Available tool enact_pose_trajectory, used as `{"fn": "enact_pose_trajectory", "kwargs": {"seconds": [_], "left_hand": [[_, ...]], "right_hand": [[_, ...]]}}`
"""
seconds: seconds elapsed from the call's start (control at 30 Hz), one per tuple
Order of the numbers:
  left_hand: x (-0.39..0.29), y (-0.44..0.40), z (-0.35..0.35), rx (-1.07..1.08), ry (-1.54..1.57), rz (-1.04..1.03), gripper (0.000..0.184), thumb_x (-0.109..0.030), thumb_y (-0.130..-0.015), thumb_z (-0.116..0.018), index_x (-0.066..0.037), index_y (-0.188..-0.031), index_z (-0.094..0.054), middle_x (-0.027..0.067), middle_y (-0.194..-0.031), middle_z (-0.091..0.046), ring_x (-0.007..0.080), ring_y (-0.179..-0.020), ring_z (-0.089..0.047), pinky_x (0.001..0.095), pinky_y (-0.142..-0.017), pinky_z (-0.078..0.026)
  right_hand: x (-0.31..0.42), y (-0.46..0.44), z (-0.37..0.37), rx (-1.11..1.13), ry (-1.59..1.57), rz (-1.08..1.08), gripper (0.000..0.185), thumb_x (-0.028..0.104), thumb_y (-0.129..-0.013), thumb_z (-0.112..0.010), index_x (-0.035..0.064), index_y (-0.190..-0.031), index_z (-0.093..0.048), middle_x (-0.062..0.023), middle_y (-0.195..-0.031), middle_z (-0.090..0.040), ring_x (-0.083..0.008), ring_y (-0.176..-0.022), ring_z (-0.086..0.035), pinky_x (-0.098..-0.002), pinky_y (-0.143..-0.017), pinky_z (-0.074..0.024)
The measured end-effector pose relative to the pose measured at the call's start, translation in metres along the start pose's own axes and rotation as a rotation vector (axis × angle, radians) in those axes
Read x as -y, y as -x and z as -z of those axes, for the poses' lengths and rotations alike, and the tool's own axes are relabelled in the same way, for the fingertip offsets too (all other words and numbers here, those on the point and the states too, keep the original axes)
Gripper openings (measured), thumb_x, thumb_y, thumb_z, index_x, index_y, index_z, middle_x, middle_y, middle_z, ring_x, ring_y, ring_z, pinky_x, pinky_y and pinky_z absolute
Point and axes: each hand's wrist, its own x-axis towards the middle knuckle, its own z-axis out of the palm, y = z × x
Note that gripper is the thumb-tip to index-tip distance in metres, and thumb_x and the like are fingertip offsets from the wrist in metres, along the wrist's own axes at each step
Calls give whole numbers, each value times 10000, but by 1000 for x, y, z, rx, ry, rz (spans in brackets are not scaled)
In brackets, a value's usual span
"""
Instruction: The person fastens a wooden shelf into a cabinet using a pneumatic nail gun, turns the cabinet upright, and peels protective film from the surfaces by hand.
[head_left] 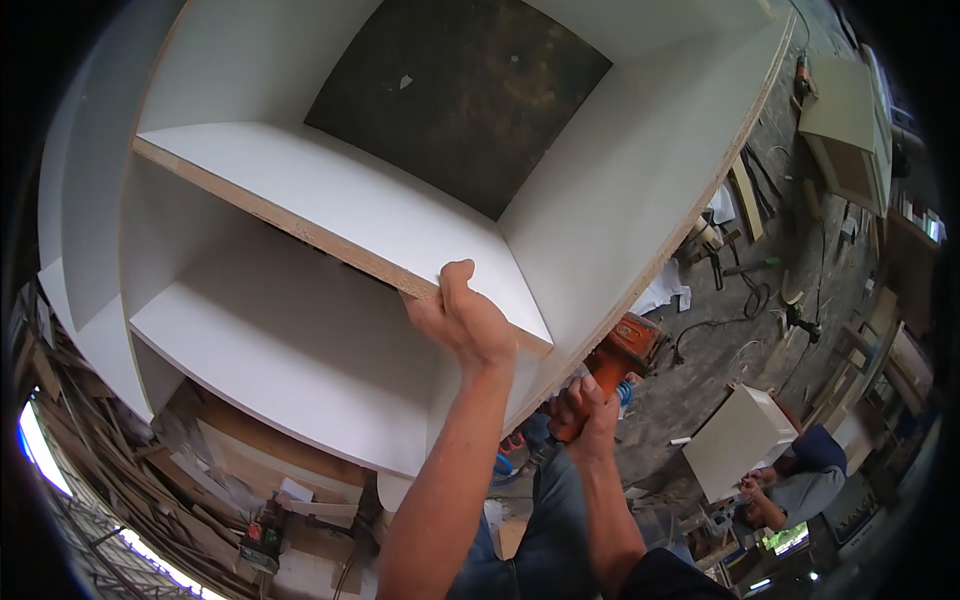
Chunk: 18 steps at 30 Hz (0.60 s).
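My left hand (465, 322) grips the raw front edge of a white shelf board (330, 215), thumb on top and fingers underneath. The board sits inside a large white cabinet (620, 190) with unfinished particle-board edges. Lower right of it, my right hand (585, 408) is wrapped round the handle of an orange power tool (625, 345). The tool's head is against or very close to the outer side of the cabinet's right panel; its contact point is hidden.
A second shelf (280, 340) lies below. On the right, the floor (715, 330) holds cables, tools and wood strips. A co-worker (800, 480) crouches at the lower right beside a pale box (740, 440). Another cabinet (845, 120) stands at the upper right. Wood scraps lie lower left.
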Motion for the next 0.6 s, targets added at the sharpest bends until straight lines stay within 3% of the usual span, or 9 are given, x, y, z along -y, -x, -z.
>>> {"fn": "enact_pose_trajectory", "kwargs": {"seconds": [0.07, 0.23, 0.3, 0.33, 0.4, 0.43, 0.6], "left_hand": [[-2, -2, -1, -3, 14, 34, 482, -270, -817, -641, 128, -1027, -468, 139, -1128, -337, 259, -1088, -444, 367, -979, -409], [-3, -2, -3, -30, -23, -24, 479, -269, -829, -631, 124, -1051, -470, 152, -1153, -353, 263, -1095, -445, 364, -1003, -394], [-11, 0, -6, -30, -28, -34, 472, -262, -829, -628, 114, -1057, -458, 162, -1159, -369, 261, -1089, -449, 361, -1001, -397], [-14, 2, -6, -29, -41, -38, 465, -257, -828, -627, 106, -1059, -448, 168, -1160, -382, 259, -1082, -454, 359, -997, -402], [-8, -3, -3, -33, -49, -18, 461, -251, -828, -623, 101, -1062, -438, 169, -1152, -389, 258, -1075, -458, 358, -988, -408], [-8, -3, -4, -31, -54, -10, 460, -248, -827, -621, 98, -1064, -433, 170, -1147, -393, 257, -1072, -460, 357, -984, -411], [-21, 4, -8, -90, -150, 68, 460, -249, -824, -606, 98, -1061, -417, 166, -1119, -394, 258, -1056, -459, 354, -961, -421]], "right_hand": [[-3, 1, -6, 114, 54, 218, 410, 393, -947, -690, 103, -735, -493, 16, -609, -435, -122, -509, -484, -289, -474, -413], [5, 11, -24, 108, 24, 306, 422, 374, -960, -679, 96, -719, -471, 0, -615, -453, -126, -518, -487, -306, -523, -440], [11, 18, -21, 107, 15, 222, 372, 401, -992, -615, 40, -907, -582, 15, -612, -433, -110, -504, -460, -319, -573, -450], [13, 22, -19, 100, 14, 219, 372, 401, -992, -615, 40, -907, -582, 15, -612, -433, -110, -504, -460, -319, -573, -450], [19, 28, -13, 156, -79, 141, 469, 430, -1022, -536, 24, -1255, -564, 37, -591, -388, -92, -478, -419, -322, -604, -449], [11, 23, 9, 257, -92, 98, 592, 448, -1035, -495, 59, -1475, -418, 49, -578, -363, -82, -456, -400, -316, -603, -449], [-7, 35, 40, 486, -407, -63, 590, 466, -1038, -481, 40, -1445, -450, 40, -583, -399, -84, -449, -420, -331, -622, -477]]}}
